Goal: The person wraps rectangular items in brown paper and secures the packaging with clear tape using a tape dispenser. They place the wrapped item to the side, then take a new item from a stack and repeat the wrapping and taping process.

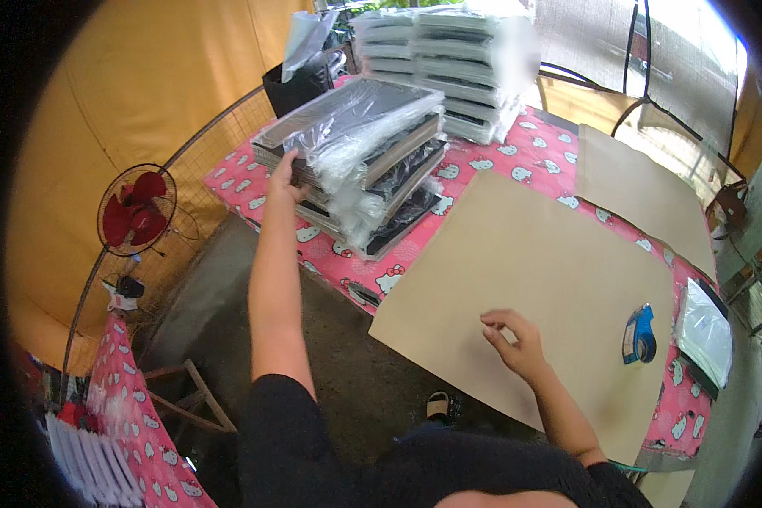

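At the far left a red fan [136, 209] stands on the floor by the wire fence, well apart from the desk [516, 152] with its pink patterned cloth. The left hand [283, 179] reaches to the near stack of flat frames wrapped in clear plastic [356, 161] and touches its left edge — the fingers lie on the side of the stack, though a closed grip I cannot tell. Further right, the right hand [512, 339] hovers half open and empty over the large brown cardboard sheet [525, 288], fingers loosely curled — and a blue tape dispenser [639, 334] lies on the sheet's right part.
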`<state>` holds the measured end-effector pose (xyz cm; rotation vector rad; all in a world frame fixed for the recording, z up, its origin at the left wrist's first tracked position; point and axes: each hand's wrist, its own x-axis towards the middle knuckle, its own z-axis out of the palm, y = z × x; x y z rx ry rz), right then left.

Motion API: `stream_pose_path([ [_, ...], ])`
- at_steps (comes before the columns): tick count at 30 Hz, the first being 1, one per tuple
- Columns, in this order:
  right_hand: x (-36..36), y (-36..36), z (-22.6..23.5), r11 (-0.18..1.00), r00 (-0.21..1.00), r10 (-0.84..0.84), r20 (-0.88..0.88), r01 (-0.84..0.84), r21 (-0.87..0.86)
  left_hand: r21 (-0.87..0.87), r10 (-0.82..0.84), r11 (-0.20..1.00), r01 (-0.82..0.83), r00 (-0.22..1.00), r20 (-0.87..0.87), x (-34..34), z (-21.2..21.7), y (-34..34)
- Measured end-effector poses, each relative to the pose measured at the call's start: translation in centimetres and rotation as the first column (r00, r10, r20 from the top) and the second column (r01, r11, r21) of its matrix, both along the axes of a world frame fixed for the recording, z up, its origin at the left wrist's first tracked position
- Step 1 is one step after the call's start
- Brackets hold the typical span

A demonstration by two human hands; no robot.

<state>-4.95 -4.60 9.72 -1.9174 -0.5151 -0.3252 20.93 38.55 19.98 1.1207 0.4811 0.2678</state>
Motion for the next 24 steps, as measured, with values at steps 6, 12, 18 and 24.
stream_pose_path([
  [6, 13.2, 1.6, 0.1, 0.938, 0.872, 0.167, -0.459, 0.002, 0.346, -0.203, -0.211, 0.954, 0.222, 0.975, 0.077, -2.9, -1.1, -11.5],
  [12, 24.7, 4.9, 6.6, 0.417, 0.576, 0.775, -0.26, -0.156, 0.896, -0.341, -0.181, 0.891, 0.298, 0.925, 0.334, -15.5, -4.4, -23.4],
  [18, 17.9, 0.6, 4.8, 0.789, 0.62, 0.459, -0.636, 0.044, 0.613, -0.512, -0.504, 0.589, 0.625, 0.779, 0.373, -15.0, -12.9, -14.6],
  [24, 5.5, -5.7, 2.1, 0.827, 0.759, 0.21, -0.617, 0.198, 0.526, -0.24, -0.655, 0.711, 0.661, 0.746, 0.119, -14.3, -3.6, -18.4],
])
